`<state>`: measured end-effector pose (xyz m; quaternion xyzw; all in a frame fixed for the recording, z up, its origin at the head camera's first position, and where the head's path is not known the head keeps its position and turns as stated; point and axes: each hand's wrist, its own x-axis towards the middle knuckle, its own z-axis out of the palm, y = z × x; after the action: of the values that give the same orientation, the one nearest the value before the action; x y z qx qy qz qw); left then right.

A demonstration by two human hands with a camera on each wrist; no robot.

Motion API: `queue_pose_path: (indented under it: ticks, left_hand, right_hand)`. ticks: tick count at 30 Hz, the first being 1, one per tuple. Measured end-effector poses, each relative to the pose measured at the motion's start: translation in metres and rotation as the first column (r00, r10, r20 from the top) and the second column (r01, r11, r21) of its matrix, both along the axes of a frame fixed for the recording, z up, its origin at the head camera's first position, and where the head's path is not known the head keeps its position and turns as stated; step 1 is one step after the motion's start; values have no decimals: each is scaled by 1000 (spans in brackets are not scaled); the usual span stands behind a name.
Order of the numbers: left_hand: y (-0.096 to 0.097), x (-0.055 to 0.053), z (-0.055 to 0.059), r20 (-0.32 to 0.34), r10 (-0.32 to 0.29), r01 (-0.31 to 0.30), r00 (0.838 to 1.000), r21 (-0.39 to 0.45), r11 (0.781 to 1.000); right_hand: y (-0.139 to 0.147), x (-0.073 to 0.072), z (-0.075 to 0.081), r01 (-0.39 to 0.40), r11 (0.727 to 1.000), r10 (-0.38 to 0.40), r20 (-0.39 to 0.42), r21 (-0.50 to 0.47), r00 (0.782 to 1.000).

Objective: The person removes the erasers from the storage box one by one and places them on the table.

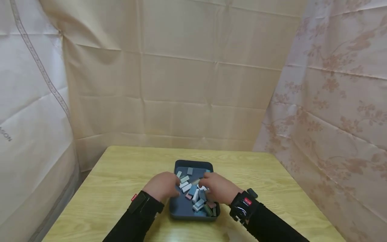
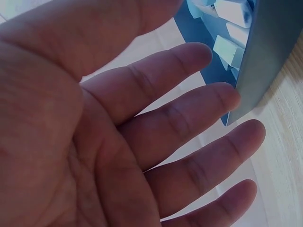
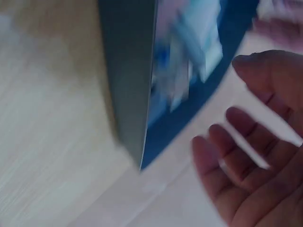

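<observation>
A dark blue-grey tray (image 1: 181, 217) holds a loose heap of small rectangular blocks (image 1: 186, 188) in white, grey, blue, pink and green. Over its left rim reaches my left hand (image 1: 163, 186); the left wrist view shows that palm bare, with fingers (image 2: 180, 113) spread and nearly straight beside the tray wall. On the other side, my right hand (image 1: 220, 187) is over the right rim, close to the blocks. In the right wrist view its fingers (image 3: 236, 161) are loosely bent, nothing between them and the thumb. Blocks in that view are blurred.
The tray stands on a light wood-grain table (image 1: 133, 168). Beside the right wristband (image 1: 244, 205) is a small dark object (image 1: 252, 193). A beige cloth (image 1: 175, 77) hangs behind the table, with a white sheet (image 1: 33, 101) at left and a flowered one (image 1: 329, 90) at right.
</observation>
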<state>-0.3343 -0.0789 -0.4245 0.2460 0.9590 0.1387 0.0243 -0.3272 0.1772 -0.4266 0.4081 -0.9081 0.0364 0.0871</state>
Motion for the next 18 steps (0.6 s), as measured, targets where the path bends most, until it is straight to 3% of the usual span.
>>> queue_pose_path:
  ticks: [3, 7, 13, 18]
  left_hand:
    - [-1, -1, -2, -11, -17, 17, 1000, -5, 1000]
    - [-1, 1, 0, -4, -14, 13, 1000, -11, 1000]
    - [0, 2, 0, -1, -10, 10, 1000, -4, 1000]
    - [0, 3, -1, -20, -20, 20, 1000, -1, 1000]
  right_hand:
    - [-18, 5, -10, -92, 988, 97, -33, 120, 995]
    - [-28, 4, -17, -106, 964, 133, -97, 246, 986]
    - [-32, 3, -17, -45, 933, 104, -148, 356, 983]
    - [-35, -3, -25, 34, 938, 11, -128, 346, 992]
